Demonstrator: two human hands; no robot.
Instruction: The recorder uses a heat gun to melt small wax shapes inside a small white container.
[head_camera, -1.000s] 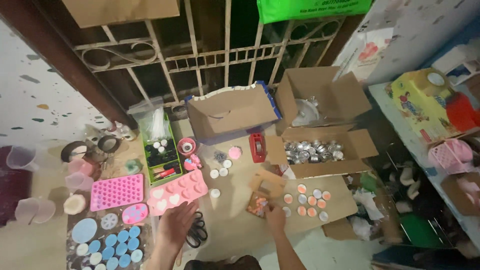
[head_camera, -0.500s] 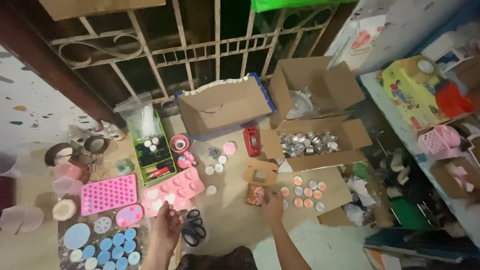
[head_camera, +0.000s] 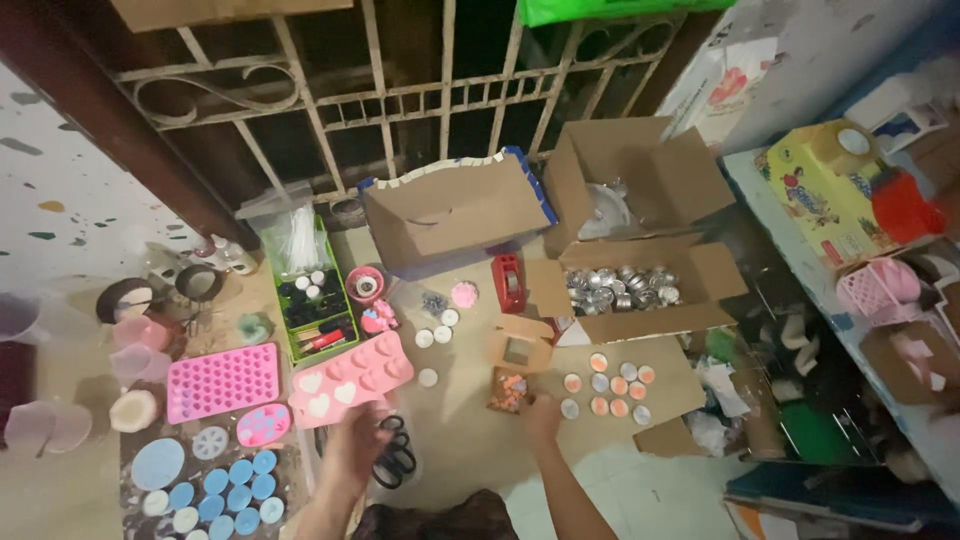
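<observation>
Two hands worked low over the floor: the right hand (head_camera: 541, 415) touched a small windowed box (head_camera: 508, 388) beside the cardboard sheet's (head_camera: 672, 372) left edge, seemingly steadying it. The left hand (head_camera: 358, 440) hovered, fingers loosely spread, between the pink heart mould (head_camera: 350, 378) and black scissors (head_camera: 396, 455); the right's fingers were too blurred to tell.

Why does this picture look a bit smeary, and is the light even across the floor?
Head view: both hands, left hand and right hand, are soft with motion blur; the pink heart mould and cardboard boxes read clearly; light is dim and warm on the floor, the grille behind is dark, and straight edges bow near the corners.
</observation>
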